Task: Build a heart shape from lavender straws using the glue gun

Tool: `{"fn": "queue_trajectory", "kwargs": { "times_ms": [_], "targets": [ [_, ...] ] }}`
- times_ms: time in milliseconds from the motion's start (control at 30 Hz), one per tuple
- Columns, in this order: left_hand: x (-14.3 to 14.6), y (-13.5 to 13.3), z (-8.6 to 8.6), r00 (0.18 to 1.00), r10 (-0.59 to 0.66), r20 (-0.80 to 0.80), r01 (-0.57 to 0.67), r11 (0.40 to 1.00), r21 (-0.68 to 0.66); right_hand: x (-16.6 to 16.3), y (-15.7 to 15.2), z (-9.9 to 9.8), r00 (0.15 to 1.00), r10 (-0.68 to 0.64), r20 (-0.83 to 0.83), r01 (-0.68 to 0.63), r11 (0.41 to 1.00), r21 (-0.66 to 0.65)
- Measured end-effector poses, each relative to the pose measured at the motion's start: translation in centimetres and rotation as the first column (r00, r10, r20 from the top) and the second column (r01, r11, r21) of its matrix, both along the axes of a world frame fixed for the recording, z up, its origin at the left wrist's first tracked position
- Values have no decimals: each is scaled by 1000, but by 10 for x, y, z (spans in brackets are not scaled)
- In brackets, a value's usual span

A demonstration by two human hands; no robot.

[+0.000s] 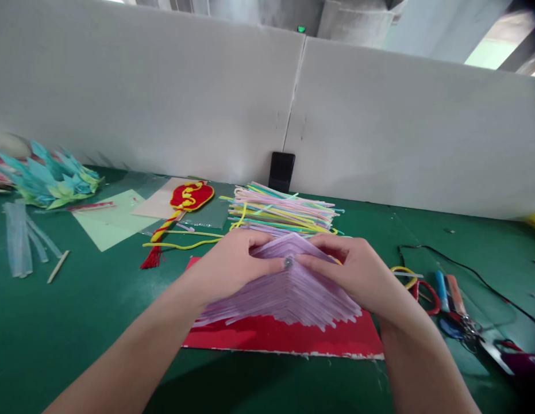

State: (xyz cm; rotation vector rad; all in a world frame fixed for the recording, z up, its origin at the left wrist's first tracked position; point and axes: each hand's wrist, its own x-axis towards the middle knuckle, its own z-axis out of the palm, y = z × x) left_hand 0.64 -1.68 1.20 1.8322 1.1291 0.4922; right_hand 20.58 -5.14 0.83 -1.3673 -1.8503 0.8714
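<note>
The left hand (pixel 230 263) and right hand (pixel 362 273) pinch bent purple pipe cleaners (pixel 308 296) over a red board (pixel 258 336) on the desk (pixel 69 328).

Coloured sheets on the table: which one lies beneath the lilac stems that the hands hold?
The red sheet: it alone lies under the lilac stems, while the pale green sheet and pale pink sheet lie off to the left.
</note>
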Motion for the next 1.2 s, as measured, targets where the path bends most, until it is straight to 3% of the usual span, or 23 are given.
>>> {"fn": "queue_trajectory", "kwargs": {
  "times_ms": [667,900,1200],
  "targets": [
    [0,1,-4,999,-5,50,5,1000,-9,2,2,-1,1000,-10,-27,8,999,-52],
    [0,-2,-5,999,9,-51,-2,990,140,1,3,-3,998,-40,-41,39,998,-39],
    [0,2,-6,994,31,-103,-9,978,207,2,2,-5,996,-33,-84,29,998,-47]
  ]
}}
